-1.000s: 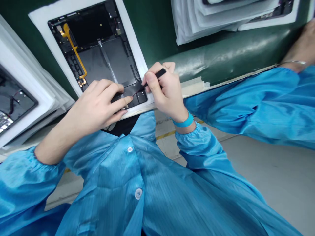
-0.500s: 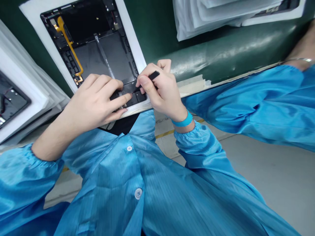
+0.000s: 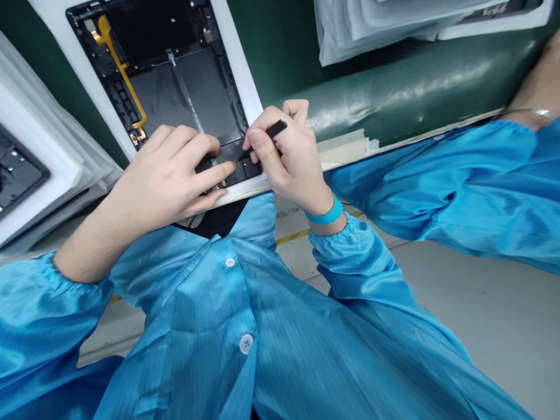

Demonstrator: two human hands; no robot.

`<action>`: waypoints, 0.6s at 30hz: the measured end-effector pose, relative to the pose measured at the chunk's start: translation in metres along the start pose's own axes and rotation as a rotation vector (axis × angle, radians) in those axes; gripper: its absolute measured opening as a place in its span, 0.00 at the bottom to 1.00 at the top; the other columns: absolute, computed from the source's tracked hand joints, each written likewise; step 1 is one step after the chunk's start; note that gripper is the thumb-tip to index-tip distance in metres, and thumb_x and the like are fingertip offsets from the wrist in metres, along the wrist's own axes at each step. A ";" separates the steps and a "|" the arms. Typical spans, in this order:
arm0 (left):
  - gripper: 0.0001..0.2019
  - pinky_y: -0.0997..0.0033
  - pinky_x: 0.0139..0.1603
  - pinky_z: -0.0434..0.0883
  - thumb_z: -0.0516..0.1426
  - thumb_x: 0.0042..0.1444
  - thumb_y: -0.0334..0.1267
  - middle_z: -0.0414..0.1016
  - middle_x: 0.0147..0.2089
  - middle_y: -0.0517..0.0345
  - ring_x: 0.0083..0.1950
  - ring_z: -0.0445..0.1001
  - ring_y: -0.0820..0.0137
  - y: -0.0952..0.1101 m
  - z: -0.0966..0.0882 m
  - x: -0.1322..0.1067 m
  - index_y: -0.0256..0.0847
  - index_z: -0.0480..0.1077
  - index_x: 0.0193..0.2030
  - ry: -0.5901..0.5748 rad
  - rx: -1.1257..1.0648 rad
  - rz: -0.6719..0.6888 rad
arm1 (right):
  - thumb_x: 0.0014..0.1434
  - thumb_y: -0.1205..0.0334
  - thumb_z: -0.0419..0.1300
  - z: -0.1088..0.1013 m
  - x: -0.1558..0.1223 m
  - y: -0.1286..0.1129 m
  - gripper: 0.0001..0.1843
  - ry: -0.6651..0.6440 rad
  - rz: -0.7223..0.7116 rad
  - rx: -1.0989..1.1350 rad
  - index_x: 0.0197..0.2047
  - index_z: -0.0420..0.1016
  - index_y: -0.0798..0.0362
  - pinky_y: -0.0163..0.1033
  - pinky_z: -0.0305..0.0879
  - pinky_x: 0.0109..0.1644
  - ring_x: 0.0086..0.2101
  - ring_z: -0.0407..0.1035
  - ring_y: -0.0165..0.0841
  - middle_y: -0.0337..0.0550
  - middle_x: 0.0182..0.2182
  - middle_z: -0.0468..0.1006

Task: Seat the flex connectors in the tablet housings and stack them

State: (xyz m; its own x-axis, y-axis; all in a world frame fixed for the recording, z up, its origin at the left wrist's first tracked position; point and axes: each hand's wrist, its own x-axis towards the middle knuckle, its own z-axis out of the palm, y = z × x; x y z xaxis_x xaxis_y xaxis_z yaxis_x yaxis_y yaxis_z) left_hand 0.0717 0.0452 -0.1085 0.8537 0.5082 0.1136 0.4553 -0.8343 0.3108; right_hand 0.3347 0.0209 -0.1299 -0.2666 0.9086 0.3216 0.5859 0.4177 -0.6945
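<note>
An opened tablet point(image 3: 205, 93) lies in a white surround, its black inside facing up, with an orange flex cable point(image 3: 125, 76) on the left and a grey ribbon cable point(image 3: 186, 93) down the middle. My left hand point(image 3: 168, 175) rests over its near edge, fingers apart, index finger and thumb pressing the black strip there. In my right hand point(image 3: 286, 154) a slim black hand tool point(image 3: 276, 128) is pinched between thumb and fingers. Its flat upper end sticks out above the thumb; the lower end points at the strip beside my left index fingertip. Whether it is tweezers or a spudger I cannot tell.
Stacked white sheets or trays point(image 3: 56, 146) with another open device point(image 3: 20, 172) stand at left. More white layers point(image 3: 376, 26) lie at the back right on the green mat point(image 3: 394, 87). A neighbouring person's blue sleeve point(image 3: 459, 175) reaches in from the right.
The tool has tilted lower and its tip now shows near my left index fingertip. My right hand has shifted slightly; my left hand stays almost in place. The view has moved a little.
</note>
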 end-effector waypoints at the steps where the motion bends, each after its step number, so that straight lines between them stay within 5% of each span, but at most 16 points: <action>1: 0.18 0.35 0.64 0.77 0.58 0.81 0.49 0.79 0.65 0.44 0.65 0.78 0.44 0.000 0.000 0.000 0.49 0.77 0.70 0.007 0.011 0.006 | 0.85 0.36 0.40 0.000 0.000 0.000 0.31 -0.001 0.010 -0.002 0.40 0.72 0.42 0.59 0.70 0.63 0.40 0.77 0.42 0.40 0.29 0.78; 6: 0.16 0.39 0.60 0.77 0.55 0.82 0.49 0.79 0.64 0.46 0.65 0.78 0.45 0.002 0.000 0.000 0.54 0.76 0.70 0.005 0.040 -0.011 | 0.86 0.40 0.41 0.001 0.000 0.001 0.29 0.004 -0.027 -0.007 0.40 0.72 0.43 0.59 0.69 0.61 0.39 0.77 0.41 0.40 0.29 0.78; 13: 0.19 0.39 0.62 0.76 0.55 0.83 0.50 0.80 0.65 0.43 0.65 0.78 0.45 0.001 -0.001 0.000 0.46 0.77 0.70 -0.009 0.047 0.014 | 0.84 0.34 0.38 0.002 0.001 0.004 0.32 -0.058 -0.128 -0.099 0.40 0.70 0.44 0.61 0.65 0.62 0.41 0.74 0.42 0.44 0.36 0.83; 18: 0.18 0.38 0.66 0.76 0.56 0.83 0.50 0.80 0.67 0.44 0.67 0.78 0.47 0.000 0.000 -0.001 0.46 0.78 0.69 0.001 0.024 0.001 | 0.85 0.39 0.40 -0.001 -0.002 0.006 0.29 0.031 -0.037 0.014 0.40 0.71 0.43 0.60 0.67 0.61 0.40 0.76 0.43 0.41 0.31 0.79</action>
State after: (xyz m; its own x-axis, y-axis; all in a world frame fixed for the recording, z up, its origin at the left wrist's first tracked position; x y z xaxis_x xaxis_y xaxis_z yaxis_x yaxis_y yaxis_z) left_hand 0.0705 0.0446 -0.1084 0.8538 0.5079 0.1146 0.4608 -0.8395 0.2879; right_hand 0.3391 0.0215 -0.1337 -0.2643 0.8920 0.3668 0.5653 0.4514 -0.6904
